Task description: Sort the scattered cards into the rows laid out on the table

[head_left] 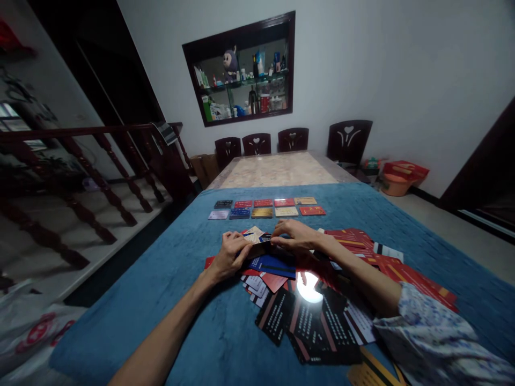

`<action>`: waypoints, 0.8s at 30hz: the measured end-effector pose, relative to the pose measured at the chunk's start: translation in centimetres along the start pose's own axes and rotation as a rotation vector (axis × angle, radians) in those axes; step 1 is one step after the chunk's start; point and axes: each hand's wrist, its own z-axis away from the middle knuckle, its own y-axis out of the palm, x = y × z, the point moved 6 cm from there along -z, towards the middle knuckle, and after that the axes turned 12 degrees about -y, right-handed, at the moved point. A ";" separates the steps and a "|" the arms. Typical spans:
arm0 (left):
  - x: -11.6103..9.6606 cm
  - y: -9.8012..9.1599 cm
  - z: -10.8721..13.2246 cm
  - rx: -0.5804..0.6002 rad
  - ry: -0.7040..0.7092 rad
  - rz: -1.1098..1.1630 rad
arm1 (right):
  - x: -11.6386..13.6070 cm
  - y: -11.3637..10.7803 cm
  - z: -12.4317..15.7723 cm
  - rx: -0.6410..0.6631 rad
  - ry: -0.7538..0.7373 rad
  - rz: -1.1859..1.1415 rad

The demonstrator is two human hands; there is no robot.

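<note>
My left hand (pixel 230 254) and my right hand (pixel 295 236) meet over a blue tablecloth (pixel 181 252), both with fingers curled around a small stack of plastic cards (pixel 257 237) held between them. A beige card tops the stack. Under and in front of my hands lies a loose heap of cards (pixel 306 311), mostly black, red and dark blue. Beyond my hands, two neat rows of cards (pixel 265 208) lie face up on the cloth.
More red cards (pixel 386 257) spread under my right forearm. The bare marble tabletop (pixel 277 169) runs on past the cloth to several dark chairs (pixel 348 139). A wooden railing (pixel 92 171) stands left; a wall shelf (pixel 245 69) holds bottles and a plush toy.
</note>
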 end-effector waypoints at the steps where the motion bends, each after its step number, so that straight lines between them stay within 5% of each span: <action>1: 0.2 0.1 -0.1 -0.011 -0.013 0.000 | 0.0 0.0 0.0 -0.011 0.006 0.004; 24: 1.7 0.3 -0.8 -0.089 -0.148 0.076 | -2.5 1.9 0.5 -0.064 0.199 0.059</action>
